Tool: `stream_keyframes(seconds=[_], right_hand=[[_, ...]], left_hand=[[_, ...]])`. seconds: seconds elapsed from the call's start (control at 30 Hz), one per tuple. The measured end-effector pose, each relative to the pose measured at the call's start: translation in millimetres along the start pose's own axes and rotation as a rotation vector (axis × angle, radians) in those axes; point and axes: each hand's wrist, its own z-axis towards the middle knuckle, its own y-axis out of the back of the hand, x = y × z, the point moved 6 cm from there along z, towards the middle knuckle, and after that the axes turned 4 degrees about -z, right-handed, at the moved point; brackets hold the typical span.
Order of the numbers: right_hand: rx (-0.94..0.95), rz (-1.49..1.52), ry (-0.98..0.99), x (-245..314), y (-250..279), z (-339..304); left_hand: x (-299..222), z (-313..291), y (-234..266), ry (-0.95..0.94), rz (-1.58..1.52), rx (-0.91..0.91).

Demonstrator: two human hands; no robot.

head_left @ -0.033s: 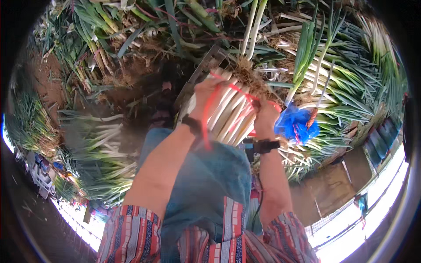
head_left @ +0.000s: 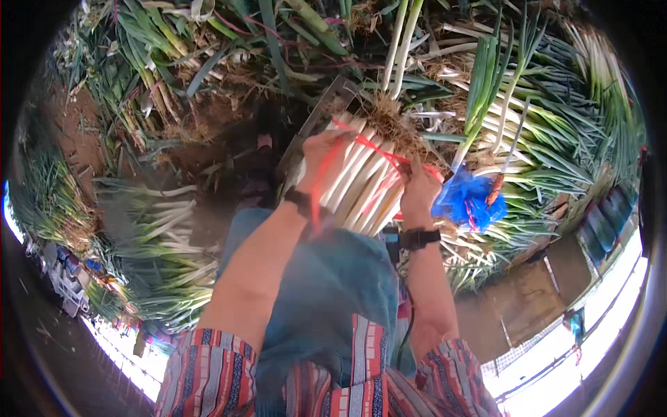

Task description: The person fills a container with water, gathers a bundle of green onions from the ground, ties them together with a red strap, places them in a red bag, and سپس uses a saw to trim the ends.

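While the heap of long green onions spreads widest, along the right side, another pile of onions lies at the left, its white ends turned toward the person. Between them, just beyond the blue-green cloth on the lap, is the bundle of white stalks, slanting, its brown roots at the far end. I judge that it is rather heavy as a whole, and that each stalk is firm but smooth, perhaps slippery, and easy to bruise; it is better to take it around the thick white part with both hands than to pull by the roots. Crumpled blue plastic sits just beside the right hand. This hand is closed, its fingers pinched at the red ribbon, which crosses over the stalks. The left hand is curled nearly into a fist at the near left edge of the bundle and seems to grip the same ribbon. The left fingertips are blurred, so their exact hold is hard to make out. The leafy end of the bundle is not visible, and the ribbon's path underneath is hidden.
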Motion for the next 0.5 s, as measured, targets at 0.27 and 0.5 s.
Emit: stream_keyframes(seconds=[0.27,0.5], right_hand=[[0.414,0.036,0.18,83,-16,-19],[0.288,-0.163,0.078,52,26,42]], left_hand=[[62,5,3,0.815,-0.899,-0.351],[100,37,8,1.017,-0.507,-0.243]])
